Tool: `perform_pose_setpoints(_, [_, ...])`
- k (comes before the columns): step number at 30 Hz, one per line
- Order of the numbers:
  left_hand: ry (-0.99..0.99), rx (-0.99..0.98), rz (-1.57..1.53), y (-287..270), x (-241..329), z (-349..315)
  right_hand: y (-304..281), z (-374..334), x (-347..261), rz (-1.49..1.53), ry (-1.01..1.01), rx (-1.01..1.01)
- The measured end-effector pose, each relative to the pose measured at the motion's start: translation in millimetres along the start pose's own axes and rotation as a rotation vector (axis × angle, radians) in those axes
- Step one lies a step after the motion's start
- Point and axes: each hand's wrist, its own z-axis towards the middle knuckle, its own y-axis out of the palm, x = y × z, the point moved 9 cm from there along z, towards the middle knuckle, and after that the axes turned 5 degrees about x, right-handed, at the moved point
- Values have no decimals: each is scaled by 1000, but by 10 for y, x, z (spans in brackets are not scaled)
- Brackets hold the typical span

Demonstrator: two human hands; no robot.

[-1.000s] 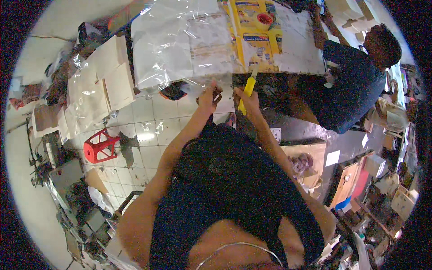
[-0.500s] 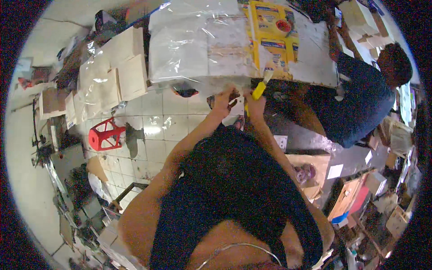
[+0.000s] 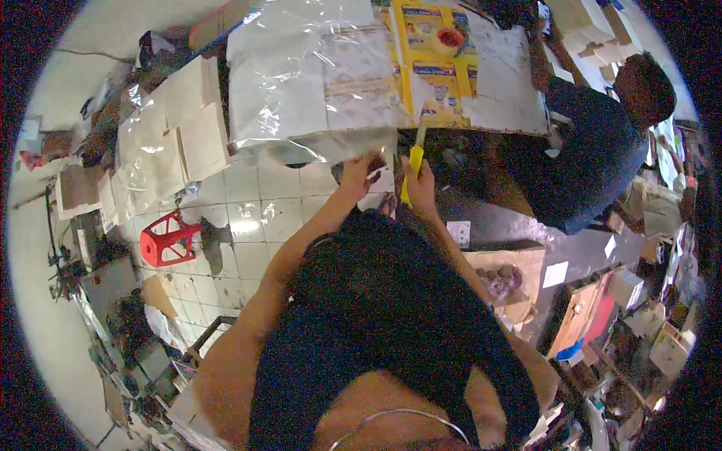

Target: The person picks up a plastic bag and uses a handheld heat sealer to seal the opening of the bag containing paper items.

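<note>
In my right hand (image 3: 421,185) is a yellow-handled knife (image 3: 413,167), its pale blade pointing up and away toward the table edge. Clear plastic sheet (image 3: 274,113) covers the left part of the table and hangs over its front edge. My left hand (image 3: 359,179) is closed at the hanging edge of that sheet, just left of the knife; its fingertips are partly hidden. Beyond the blade lie yellow printed packages (image 3: 438,83) with a small red-topped round container (image 3: 450,39) on them.
A co-worker in dark clothing (image 3: 594,150) bends over at the right of the table. Flat pale boards (image 3: 184,128) under plastic stand at the left. On the tiled floor is a red stool (image 3: 170,239); a cardboard box (image 3: 519,263) lies to my right.
My right hand has turned the knife more upright, and its blade now stands at the table's front edge. My left hand stays by the hanging plastic. The whole view has shifted slightly.
</note>
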Motion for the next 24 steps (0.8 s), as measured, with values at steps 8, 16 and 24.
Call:
perform_pose_setpoints(8, [60,-63,43,-84,-81,160,-73,-450,76,-363,-52,-429])
perform_pose_setpoints(16, [543,-1,527,-85,65,329,-31,-448,220,-323,224,-516])
perform_pose_setpoints(24, [140,-150,163,-146,-223,374,143,-102,826,-266,132,-384])
